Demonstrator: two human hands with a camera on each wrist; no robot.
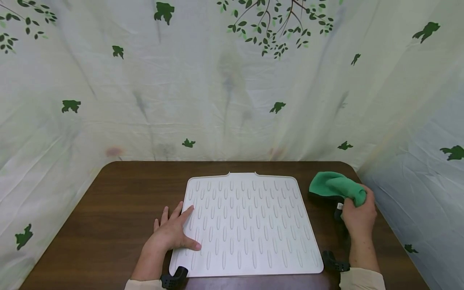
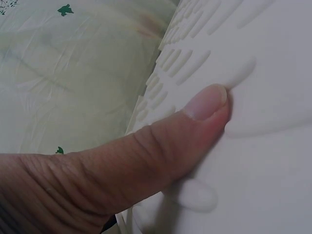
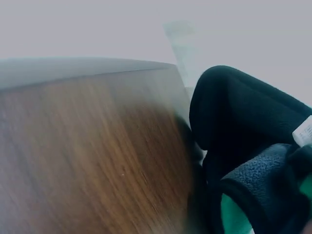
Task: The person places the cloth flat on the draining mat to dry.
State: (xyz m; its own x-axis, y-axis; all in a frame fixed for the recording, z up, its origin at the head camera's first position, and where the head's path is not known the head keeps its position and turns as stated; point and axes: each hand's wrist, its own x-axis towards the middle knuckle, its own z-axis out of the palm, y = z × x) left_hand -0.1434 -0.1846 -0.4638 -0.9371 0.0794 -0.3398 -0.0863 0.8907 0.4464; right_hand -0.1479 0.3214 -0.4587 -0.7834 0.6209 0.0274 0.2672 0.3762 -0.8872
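Note:
A white board [image 1: 246, 225] with rows of long oval ridges lies on the table. My left hand [image 1: 172, 231] is at its left edge with the fingers spread. The thumb [image 2: 161, 146] presses flat on the ridged surface in the left wrist view. Right of the board, my right hand [image 1: 360, 213] grips a folded green cloth [image 1: 333, 185] between thumb and fingers, just above the table. In the right wrist view the cloth's dark-edged folds [image 3: 248, 107] and a white tag [image 3: 304, 131] show; the hand itself is mostly hidden there.
The brown wooden table [image 1: 108, 225] has rounded far corners. A pale curtain [image 1: 203, 88] with green leaf prints hangs behind it and along the sides. Each wrist wears a black strap [image 1: 335, 262].

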